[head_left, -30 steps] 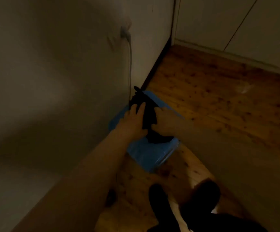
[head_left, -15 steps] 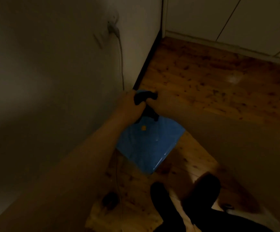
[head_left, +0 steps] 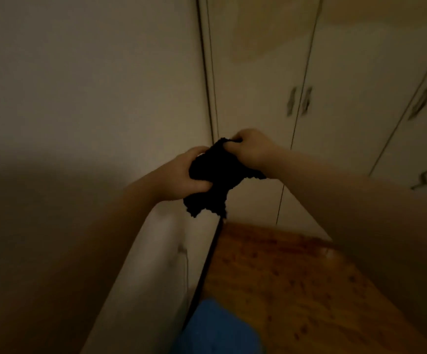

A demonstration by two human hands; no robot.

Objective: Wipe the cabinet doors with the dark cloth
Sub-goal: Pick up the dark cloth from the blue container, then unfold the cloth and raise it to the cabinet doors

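Pale wall (head_left: 67,98) stood on the left. Next, the left hand (head_left: 181,175) squeezed the dark cloth (head_left: 215,180), fingers curled tight. The right hand (head_left: 250,149) pinched its top edge. Both held it up in the air before the cabinet doors (head_left: 347,123). Wooden floor (head_left: 296,290) lay below.

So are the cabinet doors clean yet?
Not yet. The dark cloth is up off the floor, bunched between the left hand and right hand. It hangs in front of the cabinet doors without touching them, so all the wiping is left.
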